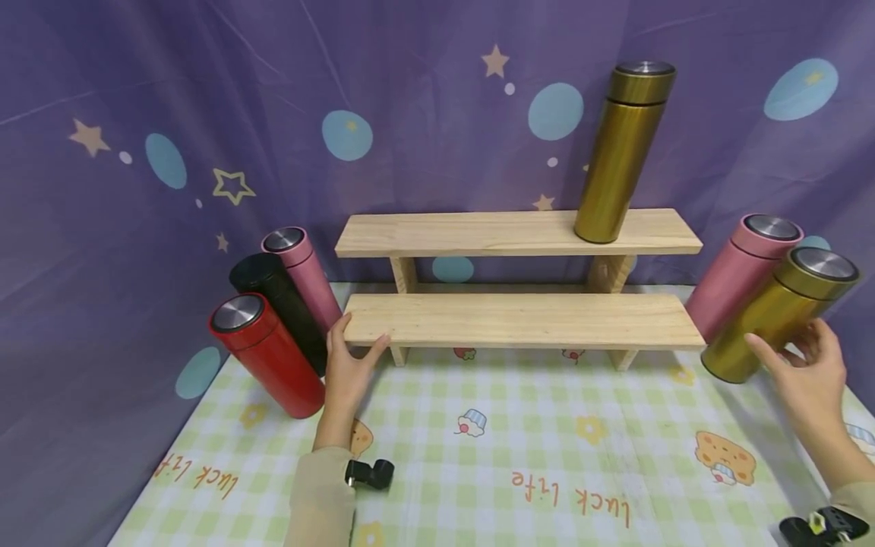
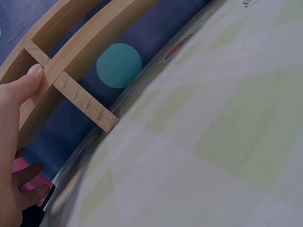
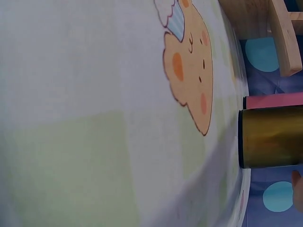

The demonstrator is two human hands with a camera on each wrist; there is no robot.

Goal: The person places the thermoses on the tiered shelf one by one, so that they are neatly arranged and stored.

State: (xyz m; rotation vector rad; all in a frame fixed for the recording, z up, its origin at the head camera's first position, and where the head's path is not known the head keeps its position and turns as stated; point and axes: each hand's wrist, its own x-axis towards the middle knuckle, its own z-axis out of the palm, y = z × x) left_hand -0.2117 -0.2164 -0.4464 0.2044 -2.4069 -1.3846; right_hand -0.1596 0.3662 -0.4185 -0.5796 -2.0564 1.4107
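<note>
My left hand (image 1: 347,380) grips the left front corner of the lower board of a two-tier wooden shelf (image 1: 519,319). Its thumb (image 2: 33,78) presses on the board's front edge, and the other fingers lie at the left end, close to a pink thermos bottle (image 1: 307,273). At the right, a gold thermos bottle (image 1: 769,327) with a steel-topped lid stands on the cloth. Beside that bottle my right hand (image 1: 810,380) has thumb and fingers spread apart; in the right wrist view one fingertip (image 3: 297,187) shows slightly off the bottle's side.
Another gold bottle (image 1: 625,152) stands on the upper board (image 1: 451,232). A red bottle (image 1: 270,357) and a black bottle (image 1: 290,311) are left of the shelf. Behind the right gold bottle stands another pink bottle (image 1: 741,277). A checked cloth (image 1: 437,463) covers the table before a purple curtain (image 1: 424,61).
</note>
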